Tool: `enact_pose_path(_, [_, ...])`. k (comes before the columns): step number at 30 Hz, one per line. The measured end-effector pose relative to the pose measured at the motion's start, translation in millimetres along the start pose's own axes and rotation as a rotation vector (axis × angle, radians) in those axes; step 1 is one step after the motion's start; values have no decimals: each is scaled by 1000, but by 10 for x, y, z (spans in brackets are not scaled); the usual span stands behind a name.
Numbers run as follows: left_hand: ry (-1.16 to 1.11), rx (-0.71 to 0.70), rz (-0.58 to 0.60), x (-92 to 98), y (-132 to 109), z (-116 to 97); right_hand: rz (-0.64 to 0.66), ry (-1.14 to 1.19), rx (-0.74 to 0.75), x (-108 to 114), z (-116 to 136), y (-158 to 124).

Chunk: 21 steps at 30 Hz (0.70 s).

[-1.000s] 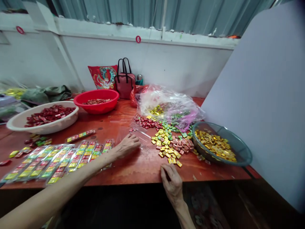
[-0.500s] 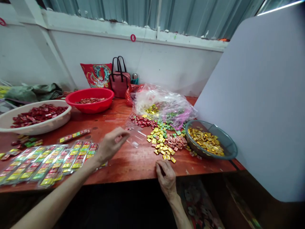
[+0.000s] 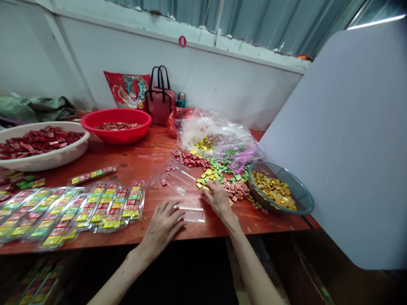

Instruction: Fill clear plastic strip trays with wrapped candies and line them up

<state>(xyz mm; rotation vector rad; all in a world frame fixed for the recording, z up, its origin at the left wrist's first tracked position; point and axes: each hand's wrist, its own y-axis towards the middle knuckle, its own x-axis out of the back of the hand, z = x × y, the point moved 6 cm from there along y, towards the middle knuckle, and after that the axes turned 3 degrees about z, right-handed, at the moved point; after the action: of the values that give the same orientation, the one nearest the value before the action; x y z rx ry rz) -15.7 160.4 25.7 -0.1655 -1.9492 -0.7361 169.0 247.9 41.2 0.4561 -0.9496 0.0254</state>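
My left hand (image 3: 165, 222) rests with its fingers apart at the left end of a clear plastic tray (image 3: 193, 214) near the table's front edge. Over the near side of the yellow pieces (image 3: 208, 176) is my right hand (image 3: 218, 197), its fingertips down among them; whether they pinch a piece is hidden. Pink pieces (image 3: 237, 189), green pieces (image 3: 222, 166) and dark red pieces (image 3: 190, 159) lie around the yellow ones. More clear trays (image 3: 178, 178) lie behind my left hand. Filled packs (image 3: 108, 205) with coloured pieces are lined up at the left.
A grey-green basin (image 3: 305, 201) of gold pieces stands at the right. Plastic bags (image 3: 216, 131) lie behind the loose pieces. A red bowl (image 3: 119, 136) and a white basin (image 3: 47, 159) stand at the back left. A pale panel (image 3: 343, 140) rises at the right.
My left hand has come right and nearer, onto a clear tray now lying at the front. My right hand has moved up from the table edge to the yellow pieces. The view has shifted slightly.
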Motion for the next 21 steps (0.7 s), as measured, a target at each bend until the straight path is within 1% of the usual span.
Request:
enact_pose_path(2, [-21,74,-30,23,-85,105,22,-166,34,-160,-24,185])
enact_pose_path(4, [-43,110,-35,7,-157,183,35,-240,68,-292,-49,289])
enact_pose_path(6, [-71,114,-21,-27,-194,221,45,-223,108,-351,-54,325])
enact_pose_path(8, [-100,117,-9,-52,-196,227,55,-133,134,-316,-44,307])
enact_pose_path(11, [-142,112,9,-68,-176,188,111,110,83,-158,-39,194])
enact_pose_path(13, [-169,95,23,-73,-171,145,177,291,16,-48,-27,59])
enact_pose_path(15, [-194,73,28,-78,-175,105,222,406,-19,51,22,-103])
enact_pose_path(18, [-215,47,40,-103,-180,65,267,419,34,124,167,-320])
enact_pose_path(21, [-232,43,44,-133,-158,52,328,331,138,53,322,-445])
